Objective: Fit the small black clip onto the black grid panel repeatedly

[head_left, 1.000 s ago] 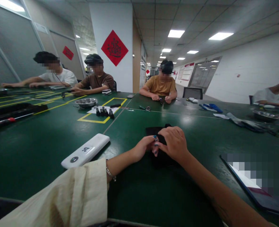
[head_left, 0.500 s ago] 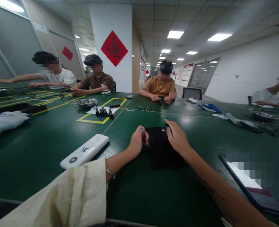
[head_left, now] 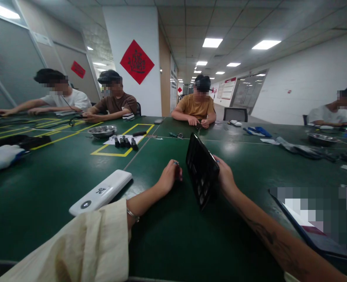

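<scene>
A glossy black flat panel [head_left: 202, 172], shaped like a tablet, stands tilted up on edge above the table, with faint reflections on its face. My right hand [head_left: 225, 174] grips its right edge, the fingers mostly hidden behind it. My left hand [head_left: 172, 174] rests left of the panel, apart from it. Its fingers are curled in, and nothing shows in them. A white power bank [head_left: 102, 192] marked 26 lies on the table beside my left forearm.
A tablet [head_left: 308, 227] with a blurred screen lies right of my right forearm. Across the green table [head_left: 161, 243] are several black cylinders [head_left: 126, 142] on paper, a metal bowl [head_left: 102, 131], gloves [head_left: 2, 158] and a coiled cable [head_left: 177, 135]. Several people sit around, one opposite [head_left: 193, 105].
The black panel has swung from lying low to standing steeply tilted, facing left. My left hand has let go of its left edge; my right hand keeps hold and has moved lower.
</scene>
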`<state>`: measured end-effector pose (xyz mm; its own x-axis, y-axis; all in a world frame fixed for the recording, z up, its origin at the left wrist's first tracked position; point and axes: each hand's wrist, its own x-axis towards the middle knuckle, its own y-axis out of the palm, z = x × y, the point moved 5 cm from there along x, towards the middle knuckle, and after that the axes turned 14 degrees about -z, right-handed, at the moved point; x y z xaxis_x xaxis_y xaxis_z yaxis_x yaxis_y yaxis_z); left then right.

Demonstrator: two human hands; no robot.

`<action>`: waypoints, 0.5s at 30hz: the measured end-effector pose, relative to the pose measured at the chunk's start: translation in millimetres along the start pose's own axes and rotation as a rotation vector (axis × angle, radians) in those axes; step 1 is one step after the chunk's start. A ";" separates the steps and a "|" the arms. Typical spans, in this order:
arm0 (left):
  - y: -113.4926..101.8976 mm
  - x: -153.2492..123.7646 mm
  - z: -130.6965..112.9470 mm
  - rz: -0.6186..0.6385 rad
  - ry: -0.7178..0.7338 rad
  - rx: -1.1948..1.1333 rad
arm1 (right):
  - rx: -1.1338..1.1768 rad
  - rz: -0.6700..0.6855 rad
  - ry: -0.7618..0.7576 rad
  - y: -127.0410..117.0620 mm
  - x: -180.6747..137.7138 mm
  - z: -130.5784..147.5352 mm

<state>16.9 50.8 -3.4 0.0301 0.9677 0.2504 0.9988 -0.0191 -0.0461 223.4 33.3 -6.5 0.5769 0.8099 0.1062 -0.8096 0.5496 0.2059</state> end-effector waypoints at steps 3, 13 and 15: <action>5.9 -7.1 -3.4 0.108 0.072 0.126 | 0.104 0.038 0.058 9.2 -11.7 -10.7; 6.8 -13.7 -13.9 0.114 0.290 0.536 | 0.167 0.040 0.070 12.3 -18.5 -18.3; 6.7 -13.9 -14.3 0.102 0.308 0.524 | 0.199 0.033 0.085 12.9 -18.9 -23.4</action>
<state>23.7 33.6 6.7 0.2126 0.8490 0.4838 0.8402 0.0939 -0.5340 199.5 29.9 -28.7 0.5326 0.8457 0.0354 -0.7857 0.4784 0.3922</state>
